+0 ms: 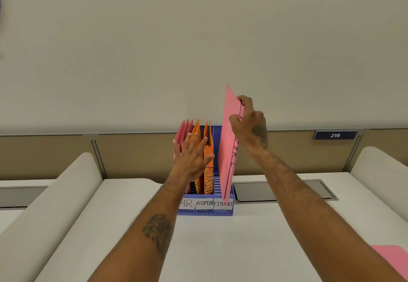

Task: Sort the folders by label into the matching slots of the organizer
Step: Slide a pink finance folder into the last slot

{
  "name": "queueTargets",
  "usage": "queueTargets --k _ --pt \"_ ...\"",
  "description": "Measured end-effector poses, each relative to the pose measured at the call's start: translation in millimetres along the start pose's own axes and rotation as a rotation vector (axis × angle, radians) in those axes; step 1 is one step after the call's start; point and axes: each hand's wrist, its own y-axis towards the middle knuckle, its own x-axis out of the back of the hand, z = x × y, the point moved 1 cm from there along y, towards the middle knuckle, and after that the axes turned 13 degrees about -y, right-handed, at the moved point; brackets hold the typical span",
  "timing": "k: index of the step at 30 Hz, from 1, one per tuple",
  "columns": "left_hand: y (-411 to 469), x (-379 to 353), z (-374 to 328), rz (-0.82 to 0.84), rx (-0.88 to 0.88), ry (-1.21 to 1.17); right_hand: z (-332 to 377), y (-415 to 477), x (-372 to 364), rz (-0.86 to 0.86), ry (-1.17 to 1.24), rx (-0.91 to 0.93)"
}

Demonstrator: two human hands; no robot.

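Observation:
A blue organizer (220,212) stands on the white desk, its front slots labelled HR, ADMIN and FINANCE. Pink folders (183,131) fill the HR slot on the left, and orange folders (208,160) marked ADMIN stand in the middle slot. My right hand (249,122) pinches the upper edge of a tall pink folder (228,149), which stands nearly upright with its lower end inside the FINANCE slot. My left hand (191,160) is flat with spread fingers, pressing against the orange and pink folders and pushing them leftward.
More pink folder material (390,259) lies at the desk's lower right corner. A grey cable hatch (282,190) sits right of the organizer. Beige partition panels run behind, with a sign reading 216 (335,135). Rounded white dividers flank the desk on both sides.

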Motion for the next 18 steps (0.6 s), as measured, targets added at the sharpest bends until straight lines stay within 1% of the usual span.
queueTargets --k 4,7,11,14,18 --pt "22.9 -17.3 12.0 0.113 -0.012 0.024 -1.4 2.4 -28.7 -0.063 -0.009 0.043" --pt "32.1 -29.1 22.8 0.147 -0.012 0.060 -5.0 2.0 -50.8 -0.096 -0.011 0.075" --pt "36.1 -36.3 32.5 0.072 -0.031 0.084 -15.3 -2.0 -82.0 -0.087 0.007 0.109" --pt "33.3 -41.7 39.0 0.000 -0.047 0.106 -20.6 -7.9 -102.2 -0.068 0.002 0.106" --pt "30.2 -44.5 44.5 -0.056 -0.068 0.122 -24.5 -19.0 -127.2 -0.041 -0.004 0.099"
